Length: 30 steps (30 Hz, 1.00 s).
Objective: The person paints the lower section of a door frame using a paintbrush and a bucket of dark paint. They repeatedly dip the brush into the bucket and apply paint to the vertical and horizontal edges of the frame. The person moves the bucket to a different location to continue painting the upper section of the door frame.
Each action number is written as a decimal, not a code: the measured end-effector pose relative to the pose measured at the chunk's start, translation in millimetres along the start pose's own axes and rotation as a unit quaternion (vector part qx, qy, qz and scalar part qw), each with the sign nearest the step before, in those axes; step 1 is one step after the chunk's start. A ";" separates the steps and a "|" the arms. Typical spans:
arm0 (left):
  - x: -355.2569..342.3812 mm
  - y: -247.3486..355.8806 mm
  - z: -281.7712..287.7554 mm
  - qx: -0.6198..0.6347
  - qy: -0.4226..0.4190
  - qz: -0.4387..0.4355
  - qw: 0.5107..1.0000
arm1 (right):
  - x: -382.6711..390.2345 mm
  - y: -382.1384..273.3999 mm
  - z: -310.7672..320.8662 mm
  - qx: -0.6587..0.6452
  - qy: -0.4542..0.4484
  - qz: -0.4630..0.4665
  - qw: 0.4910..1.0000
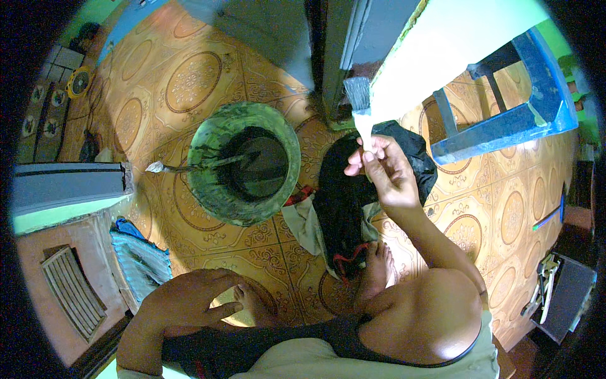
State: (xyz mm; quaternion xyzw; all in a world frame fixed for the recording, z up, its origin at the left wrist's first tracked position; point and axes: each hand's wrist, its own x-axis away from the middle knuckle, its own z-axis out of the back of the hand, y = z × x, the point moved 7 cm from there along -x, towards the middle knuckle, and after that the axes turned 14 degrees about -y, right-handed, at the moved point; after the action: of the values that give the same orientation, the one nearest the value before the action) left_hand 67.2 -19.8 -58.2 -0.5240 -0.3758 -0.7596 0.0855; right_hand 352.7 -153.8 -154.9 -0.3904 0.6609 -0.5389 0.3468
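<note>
My right hand (385, 167) grips the white handle of a flat paintbrush (357, 95) and holds it upright, its dark bristles beside the edge of a pale, brightly lit surface (442, 38). Whether they touch it I cannot tell. My left hand (202, 297) is low at the left, by my leg, fingers loosely apart and holding nothing visible. Left of my right hand, a green-smeared bucket (208, 132) with dark contents stands on the patterned tile floor (189, 82). A second, long-handled brush (158, 167) lies across it, its pale bristles sticking out to the left.
A blue plastic stool (536, 107) is at the right. Dark cloth (338, 196) lies by my bare feet. A blue cloth (139, 259) sits beside the panelled structure (69, 189) at left. A small yellow fan (79, 82) is at back left, dark folded items (562, 297) at lower right.
</note>
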 end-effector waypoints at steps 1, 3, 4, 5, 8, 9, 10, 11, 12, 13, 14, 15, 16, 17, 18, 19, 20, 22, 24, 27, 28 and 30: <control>0.9 2.5 1.5 0.006 0.000 -0.009 1.000 | -2.4 -1.7 0.6 0.007 0.000 -0.021 1.000; -2.9 -2.8 -2.1 -0.001 -0.001 -0.005 1.000 | -5.4 -3.9 3.5 -0.002 0.012 -0.010 1.000; 1.0 -4.8 -5.1 0.001 0.000 0.008 1.000 | -10.0 -1.8 0.8 -0.017 0.011 -0.003 1.000; 5.7 -4.2 -6.0 0.003 0.004 0.015 1.000 | -14.1 0.5 -1.1 -0.022 0.003 0.001 1.000; 3.6 -5.0 -4.4 0.002 0.007 0.013 1.000 | -19.1 5.8 5.4 -0.025 0.011 -0.013 1.000; 3.5 -4.8 -4.0 0.003 0.008 0.016 1.000 | -21.7 5.7 6.4 -0.030 0.009 -0.012 0.999; 3.3 -5.0 -3.9 0.004 0.009 0.020 1.000 | -23.1 9.2 8.3 -0.037 0.008 -0.022 0.999; 2.8 -5.4 -4.5 0.003 0.009 0.019 1.000 | -24.1 13.6 9.8 -0.045 0.007 -0.032 0.998; 1.4 -6.1 -4.7 0.001 0.008 0.016 1.000 | -23.8 16.6 10.9 -0.052 0.006 -0.042 0.998; 0.3 -7.0 -5.0 -0.001 0.008 0.014 1.000 | -21.4 20.2 9.4 -0.069 0.007 -0.074 0.995; -0.6 -8.6 -5.8 -0.007 0.010 0.011 1.000 | -17.4 22.7 8.4 -0.074 0.003 -0.075 0.994; -0.4 -10.2 -6.4 -0.012 0.013 0.011 1.000 | -12.7 27.5 7.1 -0.082 -0.003 -0.076 0.994; 0.0 -10.6 -6.0 -0.018 0.016 0.010 1.000 | -8.0 30.8 5.6 -0.088 -0.009 -0.076 0.993; 1.0 -10.2 -5.3 -0.018 0.018 0.014 1.000 | -3.8 29.1 6.0 -0.053 -0.009 -0.061 0.997; 2.9 -7.6 -4.0 -0.018 0.019 0.021 0.999 | -4.3 23.6 3.6 -0.041 -0.007 -0.043 0.998; 3.9 -6.0 -2.9 -0.019 0.020 0.026 0.999 | -4.9 16.6 1.7 -0.029 -0.005 -0.025 0.999; 3.5 -5.9 -2.3 -0.015 0.019 0.030 0.999 | -6.0 8.0 -0.3 -0.016 -0.002 -0.007 1.000; 2.4 -6.7 -1.7 -0.008 0.015 0.038 0.999 | -15.8 -5.8 -3.2 -0.042 0.002 -0.005 0.999; 0.3 -6.2 -2.3 -0.002 0.001 0.018 1.000 | -26.5 -12.4 -3.2 -0.067 0.000 -0.010 0.998; -1.0 -7.2 -3.0 -0.009 0.000 0.005 1.000 | -27.0 10.9 5.7 -0.095 -0.010 -0.075 0.993; -1.2 -8.1 -3.4 -0.014 0.003 0.004 1.000 | -23.0 18.3 7.5 -0.106 -0.008 -0.083 0.991; -1.5 -11.3 -4.6 -0.014 0.005 0.006 1.000 | -11.0 29.6 5.3 -0.130 -0.006 -0.096 0.987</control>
State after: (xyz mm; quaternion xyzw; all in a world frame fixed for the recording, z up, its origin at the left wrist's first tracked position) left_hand 58.6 -15.3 -65.7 -0.5234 -0.3620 -0.7667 0.0844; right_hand 358.1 -142.9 -184.6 -0.4974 0.6827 -0.4768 0.2433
